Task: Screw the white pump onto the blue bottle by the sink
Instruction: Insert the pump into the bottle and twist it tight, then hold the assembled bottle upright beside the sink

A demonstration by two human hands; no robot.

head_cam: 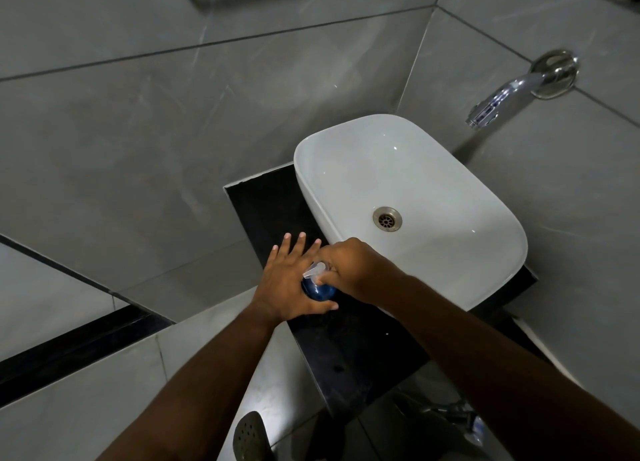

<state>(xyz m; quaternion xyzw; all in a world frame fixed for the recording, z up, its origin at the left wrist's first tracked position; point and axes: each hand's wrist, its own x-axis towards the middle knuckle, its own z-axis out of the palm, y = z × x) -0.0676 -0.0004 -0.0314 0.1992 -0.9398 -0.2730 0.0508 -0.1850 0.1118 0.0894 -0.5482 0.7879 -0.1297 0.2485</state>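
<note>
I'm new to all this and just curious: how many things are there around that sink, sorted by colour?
White: 2, the sink and the pump
Blue: 1, the bottle
Black: 1, the counter
Silver: 2, the tap and the drain
Total: 6

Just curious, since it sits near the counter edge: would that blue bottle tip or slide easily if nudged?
Probably tippy: the bottle looks narrow and carries a pump on top. Its glossy surface and the polished counter suggest it could slide. For now the left hand steadies it.
</note>
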